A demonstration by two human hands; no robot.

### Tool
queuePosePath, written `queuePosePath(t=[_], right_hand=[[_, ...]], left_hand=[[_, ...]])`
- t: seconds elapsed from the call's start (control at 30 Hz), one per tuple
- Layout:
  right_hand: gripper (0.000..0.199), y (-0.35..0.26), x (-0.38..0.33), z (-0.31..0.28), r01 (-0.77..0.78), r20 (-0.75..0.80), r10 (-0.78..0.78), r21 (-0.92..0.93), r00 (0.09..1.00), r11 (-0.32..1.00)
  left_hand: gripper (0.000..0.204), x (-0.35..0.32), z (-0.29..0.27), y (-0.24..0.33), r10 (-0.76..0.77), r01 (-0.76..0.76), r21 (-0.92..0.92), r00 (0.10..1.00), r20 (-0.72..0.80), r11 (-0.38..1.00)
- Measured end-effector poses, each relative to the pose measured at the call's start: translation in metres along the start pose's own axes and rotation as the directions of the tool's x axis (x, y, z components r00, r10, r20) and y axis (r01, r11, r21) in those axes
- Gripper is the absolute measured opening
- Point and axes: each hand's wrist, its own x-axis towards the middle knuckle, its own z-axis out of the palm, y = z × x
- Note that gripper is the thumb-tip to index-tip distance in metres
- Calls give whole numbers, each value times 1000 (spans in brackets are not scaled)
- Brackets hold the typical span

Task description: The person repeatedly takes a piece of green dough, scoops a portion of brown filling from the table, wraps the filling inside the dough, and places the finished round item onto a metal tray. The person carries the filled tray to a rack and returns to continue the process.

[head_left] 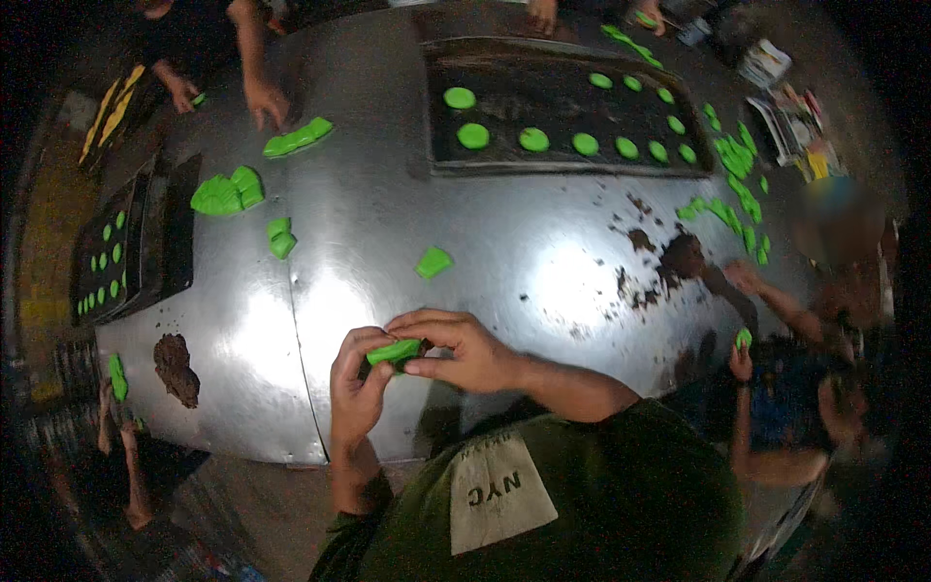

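Over the near edge of the metal table, my left hand (357, 380) and my right hand (464, 351) are closed together round one piece of bright green dough (394, 351). Dark brown filling shows at its right side, under my right fingers. Both thumbs press along the near side of the dough. Beyond my hands lies a loose green dough piece (433, 262) on the tabletop. Two more small green dough pieces (281, 238) sit farther left, near the seam in the metal.
A dark baking tray (572, 173) with green dough rounds stands at the far side; another tray (145, 242) is at the left. Brown filling lies in a lump (176, 371) at left and a crumbly heap (679, 257) at right. Several co-workers' hands surround the table (378, 194).
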Motion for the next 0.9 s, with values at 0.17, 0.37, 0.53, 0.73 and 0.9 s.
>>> queuePosePath(t=[0.17, 0.37, 0.53, 0.73, 0.9], right_hand=[[24, -49, -52, 46, 145, -491, -200, -149, 848, 978], [21, -76, -71, 62, 319, -577, -586, -502, 569, 804], [20, -71, -107, 14, -132, -486, -100, -422, 868, 897], [42, 6, -153, 10, -156, -201, -2, -770, 980, 619], [59, 71, -203, -117, -425, -469, 74, -707, 880, 565]], left_hand=[[28, -10, 68, 27, 105, -156, -85, 897, -430, 984], [48, -28, 110, 27, 74, -207, -237, 880, -470, 949], [53, -34, 129, 11, -482, 272, -609, 851, -210, 745], [48, -24, 155, -56, -586, 503, -714, 795, 159, 488], [39, -31, 147, -100, -607, 546, -679, 773, 183, 491]])
